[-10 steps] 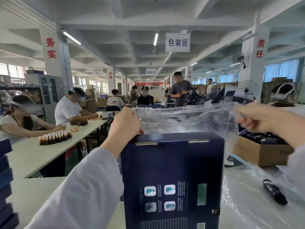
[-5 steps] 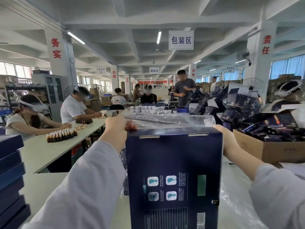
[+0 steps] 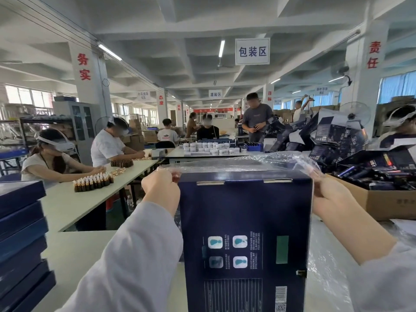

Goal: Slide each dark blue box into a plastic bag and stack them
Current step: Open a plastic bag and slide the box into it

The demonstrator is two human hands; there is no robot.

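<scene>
Dark blue box [image 3: 245,221] stands on end at six o'clock, long axis vertical, squarely between the hands. The left hand [image 3: 161,190] at its ten o'clock corner and the right hand [image 3: 331,194] at two o'clock each pinch the clear plastic bag [image 3: 247,163] capping its top edge, equally near. The pull looks straight down. A stack of dark blue boxes [image 3: 20,233] sits at eight o'clock, and a cardboard carton [image 3: 382,203] crowds three o'clock.

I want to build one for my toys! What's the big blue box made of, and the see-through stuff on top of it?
The box looks like printed cardboard with a smooth, faintly shiny coat: flat stiff faces, sharp folded edges, tab slots along the top. The bag looks like thin clear plastic film: you see through it, it crinkles and glints white.
</scene>
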